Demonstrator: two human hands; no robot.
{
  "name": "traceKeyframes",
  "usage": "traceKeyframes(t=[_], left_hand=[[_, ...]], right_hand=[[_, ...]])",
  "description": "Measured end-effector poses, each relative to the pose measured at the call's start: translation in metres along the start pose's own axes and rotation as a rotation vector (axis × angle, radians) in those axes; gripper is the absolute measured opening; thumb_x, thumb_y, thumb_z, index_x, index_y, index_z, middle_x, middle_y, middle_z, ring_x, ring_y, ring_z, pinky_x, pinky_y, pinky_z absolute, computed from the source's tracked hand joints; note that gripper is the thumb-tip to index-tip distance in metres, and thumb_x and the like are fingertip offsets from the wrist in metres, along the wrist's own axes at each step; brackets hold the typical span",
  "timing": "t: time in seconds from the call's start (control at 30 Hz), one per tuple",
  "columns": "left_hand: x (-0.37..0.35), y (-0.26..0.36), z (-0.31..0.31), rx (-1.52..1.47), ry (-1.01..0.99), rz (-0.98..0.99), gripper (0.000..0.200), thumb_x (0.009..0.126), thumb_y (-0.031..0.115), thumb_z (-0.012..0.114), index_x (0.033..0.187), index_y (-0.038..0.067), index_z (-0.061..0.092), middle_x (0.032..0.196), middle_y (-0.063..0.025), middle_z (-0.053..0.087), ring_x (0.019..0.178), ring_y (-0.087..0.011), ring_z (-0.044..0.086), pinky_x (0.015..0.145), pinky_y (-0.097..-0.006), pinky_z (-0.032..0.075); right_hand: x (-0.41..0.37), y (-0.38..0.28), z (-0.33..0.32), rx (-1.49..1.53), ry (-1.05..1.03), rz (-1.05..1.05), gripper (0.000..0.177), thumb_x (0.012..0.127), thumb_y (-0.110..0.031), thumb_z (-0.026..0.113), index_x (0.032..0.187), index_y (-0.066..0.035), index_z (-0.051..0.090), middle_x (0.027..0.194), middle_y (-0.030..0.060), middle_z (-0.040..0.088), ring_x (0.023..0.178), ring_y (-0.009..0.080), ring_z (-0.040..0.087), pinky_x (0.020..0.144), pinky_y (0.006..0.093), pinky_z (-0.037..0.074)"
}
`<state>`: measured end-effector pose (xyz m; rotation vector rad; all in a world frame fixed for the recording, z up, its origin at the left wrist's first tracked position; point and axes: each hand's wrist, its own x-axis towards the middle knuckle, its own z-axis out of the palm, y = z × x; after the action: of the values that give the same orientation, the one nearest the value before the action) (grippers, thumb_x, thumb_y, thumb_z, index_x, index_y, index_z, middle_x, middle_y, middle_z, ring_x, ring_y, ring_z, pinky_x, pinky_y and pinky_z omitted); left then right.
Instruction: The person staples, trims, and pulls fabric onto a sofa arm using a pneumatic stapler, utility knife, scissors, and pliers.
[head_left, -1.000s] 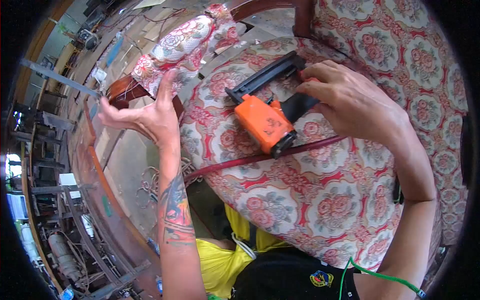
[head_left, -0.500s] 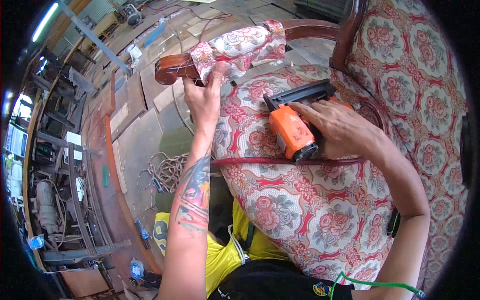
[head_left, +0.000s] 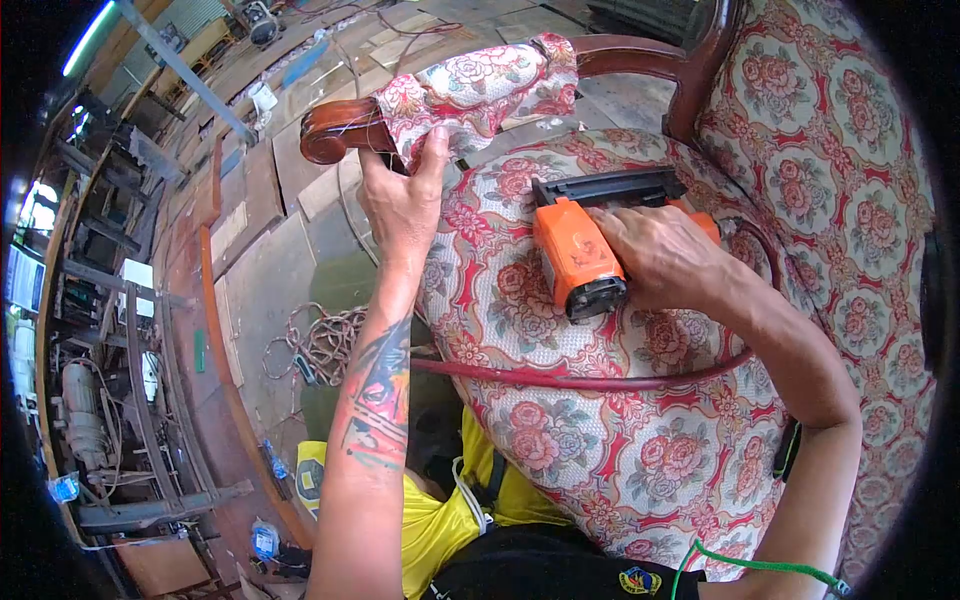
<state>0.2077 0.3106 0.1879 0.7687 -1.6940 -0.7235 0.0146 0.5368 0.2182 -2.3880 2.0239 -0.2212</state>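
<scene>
My left hand [head_left: 402, 205] is closed at the front end of a carved wooden armrest [head_left: 340, 128]. Its thumb presses on the floral fabric [head_left: 470, 85] wrapped over the armrest; the other fingers are partly hidden beneath. In my right hand [head_left: 665, 250] is an orange and black pneumatic staple gun [head_left: 578, 245], held above the seat cushion [head_left: 560, 430] with its black magazine on the far side. A red air hose [head_left: 600, 383] runs from the gun's rear and curves across the cushion.
The patterned backrest [head_left: 830, 150] rises at the right. Tangled rope [head_left: 320, 340] lies on the floor left of the seat. A metal rack holding a motor [head_left: 85, 415] stands at far left. A green cord [head_left: 760, 563] crosses near my right arm.
The staple gun has turned slightly and shifted a little downward in view in my right hand. The hose now loops lower across the cushion. My left hand keeps its hold on the armrest fabric.
</scene>
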Motion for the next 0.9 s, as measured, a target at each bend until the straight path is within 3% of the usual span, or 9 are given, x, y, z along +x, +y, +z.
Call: traceKeyframes(t=[0.1,0.23,0.37,0.63,0.8,0.9], left_hand=[[0.003,-0.005,0.0,-0.026,0.026,0.1,0.056,0.088,0.039,0.081,0.121,-0.001,0.06,0.101,-0.016,0.076,0.09,-0.0308,0.075,0.081,-0.0416,0.057],[0.002,-0.002,0.002,-0.005,0.048,0.068,0.057,0.087,0.04,0.082,0.121,0.0,0.061,0.103,-0.0167,0.076,0.093,-0.0321,0.076,0.082,-0.043,0.057],[0.002,0.005,-0.003,0.042,0.038,0.033,0.058,0.084,0.041,0.083,0.12,0.0,0.061,0.1,-0.016,0.077,0.093,-0.0322,0.076,0.081,-0.0431,0.057],[0.004,-0.009,-0.005,-0.074,0.011,-0.067,0.06,0.081,0.044,0.085,0.116,0.0,0.064,0.097,-0.0178,0.077,0.09,-0.0357,0.076,0.079,-0.0442,0.057],[0.004,-0.019,-0.002,0.01,0.089,0.056,0.064,0.079,0.048,0.085,0.111,-0.003,0.062,0.092,-0.0206,0.076,0.083,-0.042,0.074,0.073,-0.0481,0.058],[0.005,-0.013,-0.004,0.048,0.087,0.004,0.064,0.078,0.048,0.085,0.109,-0.003,0.061,0.092,-0.0219,0.075,0.084,-0.0433,0.074,0.073,-0.0493,0.058]], right_hand=[[0.005,-0.003,-0.011,0.0,-0.027,0.037,0.059,0.07,-0.013,0.079,0.124,-0.004,0.057,0.096,0.0165,0.072,0.089,0.0366,0.071,0.075,0.0476,0.057],[0.007,-0.008,-0.03,-0.034,0.025,0.007,0.045,0.075,-0.015,0.076,0.114,-0.002,0.061,0.09,0.0135,0.072,0.083,0.0352,0.073,0.07,0.0465,0.057],[0.018,-0.008,-0.051,-0.191,0.331,-0.26,0.048,0.078,-0.014,0.073,0.121,0.002,0.061,0.088,0.0139,0.071,0.082,0.031,0.073,0.07,0.0411,0.059],[0.062,-0.026,-0.092,-0.729,0.275,-0.436,0.036,0.083,-0.017,0.067,0.114,0.003,0.064,0.075,0.0054,0.066,0.074,0.0229,0.072,0.065,0.0348,0.058],[0.082,-0.033,-0.094,-0.715,0.233,-0.452,0.032,0.084,-0.017,0.068,0.112,0.0,0.065,0.07,0.0035,0.062,0.071,0.0215,0.071,0.064,0.0347,0.058],[0.086,-0.035,-0.095,-0.743,0.239,-0.446,0.032,0.085,-0.017,0.067,0.113,-0.002,0.065,0.071,0.0045,0.063,0.073,0.0218,0.071,0.065,0.0356,0.058]])
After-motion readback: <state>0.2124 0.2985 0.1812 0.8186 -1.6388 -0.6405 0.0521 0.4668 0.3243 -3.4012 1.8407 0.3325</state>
